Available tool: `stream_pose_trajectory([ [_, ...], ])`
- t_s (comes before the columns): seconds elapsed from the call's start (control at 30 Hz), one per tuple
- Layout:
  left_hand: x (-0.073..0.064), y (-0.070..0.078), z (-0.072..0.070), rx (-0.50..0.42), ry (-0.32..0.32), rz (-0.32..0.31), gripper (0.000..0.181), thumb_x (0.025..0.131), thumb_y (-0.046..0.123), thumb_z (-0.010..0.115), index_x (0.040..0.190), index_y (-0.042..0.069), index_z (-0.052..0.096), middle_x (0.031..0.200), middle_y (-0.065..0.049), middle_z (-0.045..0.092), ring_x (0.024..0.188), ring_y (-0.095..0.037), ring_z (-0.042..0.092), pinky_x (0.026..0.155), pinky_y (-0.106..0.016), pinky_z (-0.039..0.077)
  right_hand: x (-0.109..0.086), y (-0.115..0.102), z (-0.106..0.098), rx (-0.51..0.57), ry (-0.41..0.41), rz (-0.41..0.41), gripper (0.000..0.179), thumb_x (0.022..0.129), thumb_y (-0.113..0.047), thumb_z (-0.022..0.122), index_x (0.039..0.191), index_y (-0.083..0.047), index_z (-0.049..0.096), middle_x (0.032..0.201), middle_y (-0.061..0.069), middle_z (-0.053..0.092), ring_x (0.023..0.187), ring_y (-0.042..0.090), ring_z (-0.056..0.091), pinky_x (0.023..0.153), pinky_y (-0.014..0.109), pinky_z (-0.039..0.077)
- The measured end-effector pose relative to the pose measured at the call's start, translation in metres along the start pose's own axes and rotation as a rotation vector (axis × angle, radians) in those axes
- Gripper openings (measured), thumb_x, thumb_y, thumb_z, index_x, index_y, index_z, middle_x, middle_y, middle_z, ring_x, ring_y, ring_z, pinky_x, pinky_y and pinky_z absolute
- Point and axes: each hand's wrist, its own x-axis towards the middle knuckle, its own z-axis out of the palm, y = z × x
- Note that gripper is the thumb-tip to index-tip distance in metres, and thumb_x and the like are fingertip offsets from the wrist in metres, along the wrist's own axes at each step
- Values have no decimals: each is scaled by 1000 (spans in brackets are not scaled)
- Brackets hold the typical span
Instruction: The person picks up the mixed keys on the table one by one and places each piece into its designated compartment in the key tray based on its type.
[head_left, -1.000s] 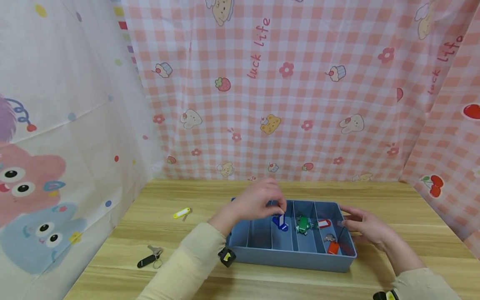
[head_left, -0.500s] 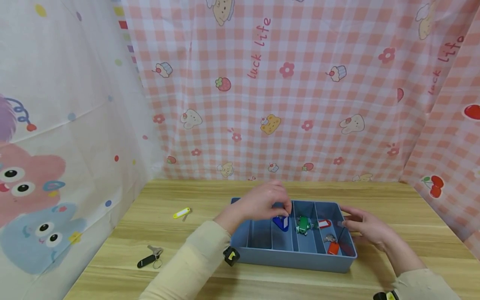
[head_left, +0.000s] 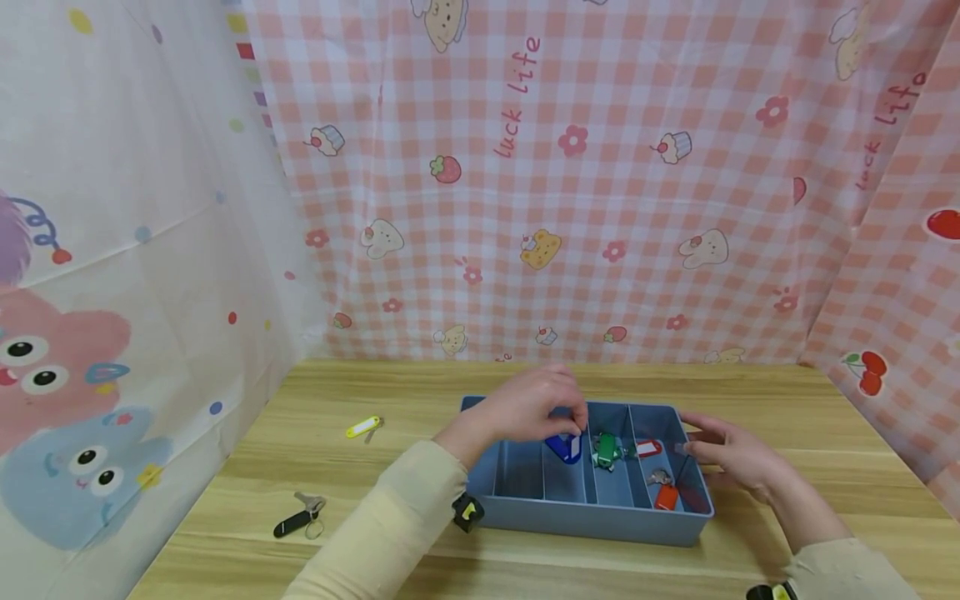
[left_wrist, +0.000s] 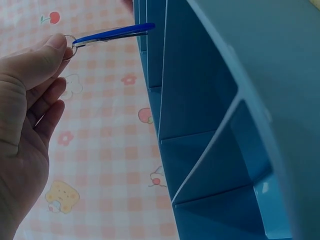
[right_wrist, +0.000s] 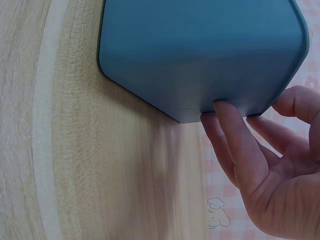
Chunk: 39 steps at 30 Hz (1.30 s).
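My left hand (head_left: pixel 532 404) pinches the metal ring of a blue key tag (left_wrist: pixel 115 32) between thumb and finger, over the middle compartment of a blue-grey divided box (head_left: pixel 577 518). In the head view, the blue key tag with a white label (head_left: pixel 575 448) overlaps more blue plastic below it. My right hand (head_left: pixel 738 457) holds the box's right end wall, with the thumb at the rim and several fingers (right_wrist: pixel 237 132) against the outside. Green key tags (head_left: pixel 606 450) lie in the compartment right of the middle one. The rightmost compartment holds a red key tag (head_left: pixel 648 448) and an orange-red one (head_left: pixel 666 497) with a key.
Left of the box on the wooden table (head_left: pixel 240 492) lie a yellow key tag (head_left: pixel 363 427) with a key and a black key tag (head_left: pixel 295 523) with a key and ring. A checked cloth (head_left: pixel 570 200) hangs behind the table.
My left hand has shifted slightly right, and the pinched blue key tag has swung and moved right within the middle compartment. My right hand has stayed on the box.
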Motion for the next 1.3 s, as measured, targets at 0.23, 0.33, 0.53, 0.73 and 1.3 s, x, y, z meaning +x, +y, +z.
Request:
stream_pose_trajectory([
  [0.23, -1, -2, 1, 36, -13, -26, 7, 88, 11, 76, 95, 12, 75, 94, 5, 71, 100, -13, 57, 97, -20, 39, 0, 0, 0, -3, -1, -10, 64, 101, -8, 50, 152, 10, 15, 140, 44, 33, 112, 38, 58, 87, 52, 53],
  [0.33, -3, -4, 2, 29, -4, -32, 11, 87, 9, 77, 98, 12, 75, 98, 4, 72, 104, -15, 58, 101, -22, 38, 0, 1, 0, -2, -5, -14, 65, 101, -8, 50, 152, 10, 14, 140, 44, 33, 112, 38, 58, 87, 52, 53],
  [0.53, -7, -6, 0, 11, 12, -45, 13, 88, 12, 77, 101, 12, 75, 101, 4, 71, 108, -16, 57, 104, -24, 37, 1, 2, 0, 4, -11, -7, 65, 101, -9, 50, 152, 10, 13, 141, 44, 32, 114, 40, 57, 88, 52, 52],
  [0.73, -10, -1, -5, 36, -13, -82, 18, 90, 19, 75, 108, 12, 74, 107, 4, 71, 112, -14, 56, 106, -24, 34, 2, 3, 0, 3, -9, -1, 65, 102, -9, 50, 153, 9, 13, 142, 44, 31, 114, 40, 57, 87, 53, 52],
  [1.3, -27, 12, -13, 29, 9, -145, 35, 89, 26, 76, 121, 14, 69, 123, 2, 66, 122, -15, 51, 110, -30, 32, 1, 1, 0, -11, -12, -2, 65, 102, -10, 50, 152, 10, 13, 142, 44, 30, 115, 42, 56, 88, 54, 52],
])
